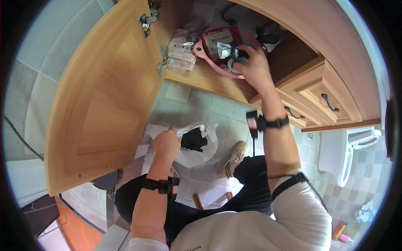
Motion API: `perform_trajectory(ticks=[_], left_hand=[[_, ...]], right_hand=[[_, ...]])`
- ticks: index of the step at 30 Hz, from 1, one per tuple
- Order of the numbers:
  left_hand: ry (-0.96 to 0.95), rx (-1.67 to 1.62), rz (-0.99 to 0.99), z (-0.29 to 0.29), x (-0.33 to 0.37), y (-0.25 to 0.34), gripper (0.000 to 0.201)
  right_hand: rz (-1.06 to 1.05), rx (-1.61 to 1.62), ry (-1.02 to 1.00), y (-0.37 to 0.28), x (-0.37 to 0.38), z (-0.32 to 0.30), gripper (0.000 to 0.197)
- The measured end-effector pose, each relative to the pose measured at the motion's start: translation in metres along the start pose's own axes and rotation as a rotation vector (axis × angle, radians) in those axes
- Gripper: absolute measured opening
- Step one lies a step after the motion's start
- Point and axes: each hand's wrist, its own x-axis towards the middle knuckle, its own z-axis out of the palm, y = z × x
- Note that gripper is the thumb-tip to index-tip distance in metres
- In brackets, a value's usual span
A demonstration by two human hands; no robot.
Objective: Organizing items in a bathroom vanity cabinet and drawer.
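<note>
Open tan wooden cabinet (205, 80): right hand (254, 67) gripped small black-and-white item (238, 55) over round pink plastic basin (199, 49); left hand (166, 145) clenched white plastic bag (196, 159), likely light, limp, best gripped by rim.

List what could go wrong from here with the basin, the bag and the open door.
1. The dark item at the fingers of the right hand might drop back into the pink basin; blur hides how firmly it is held.
2. The left hand grips the limp white bag at one side, so its mouth could sag shut.
3. The open wooden door stands left of that hand; a leftward swing might knock it.
</note>
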Motion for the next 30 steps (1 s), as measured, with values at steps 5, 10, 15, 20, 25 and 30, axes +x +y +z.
perform_trajectory(ticks=[5,10,15,20,25,30], left_hand=[[0.062,-0.016,0.070,0.004,0.009,-0.009,0.030],[0.017,-0.012,0.037,0.002,-0.001,-0.011,0.031],[-0.068,0.019,0.023,0.000,-0.004,0.001,0.037],[-0.064,0.018,0.045,-0.002,-0.007,-0.005,0.038],[-0.059,0.011,0.050,-0.009,-0.012,-0.009,0.030],[-0.081,0.016,0.072,-0.005,-0.010,-0.005,0.024]], right_hand=[[-0.095,0.433,-0.510,-0.023,-0.089,-0.029,0.055],[-0.125,0.300,-1.067,-0.007,-0.168,0.095,0.056],[-0.247,0.207,-0.862,0.005,-0.215,0.208,0.055],[-0.182,0.024,-0.809,-0.007,-0.253,0.258,0.049],[-0.232,0.126,-0.981,-0.013,-0.217,0.215,0.033],[-0.225,0.323,-1.022,-0.034,-0.101,0.063,0.022]])
